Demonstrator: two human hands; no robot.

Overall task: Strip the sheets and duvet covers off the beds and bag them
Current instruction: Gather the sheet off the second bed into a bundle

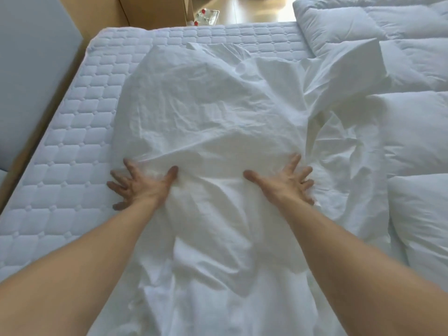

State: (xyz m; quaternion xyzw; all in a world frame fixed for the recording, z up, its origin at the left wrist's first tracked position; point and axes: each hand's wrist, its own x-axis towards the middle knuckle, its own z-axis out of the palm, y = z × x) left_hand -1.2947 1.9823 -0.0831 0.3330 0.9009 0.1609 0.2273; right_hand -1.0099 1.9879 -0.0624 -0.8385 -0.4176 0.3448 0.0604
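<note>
Noted left hand spread wide, fingers straight and splayed, palm down on the crumpled white sheet — outer fingers reaching onto the bare quilted mattress. Found right hand likewise released and flat, fingers fanned, pressing the same sheet; gripped nothing. Saw sheet bunched in a loose heap mid-bed, with the mattress's left side and far end uncovered. Logged bare duvet piled along the right — touching the sheet's edge. Marked wooden panel just beside the mattress's left edge, shiny floor beyond the far end.
</note>
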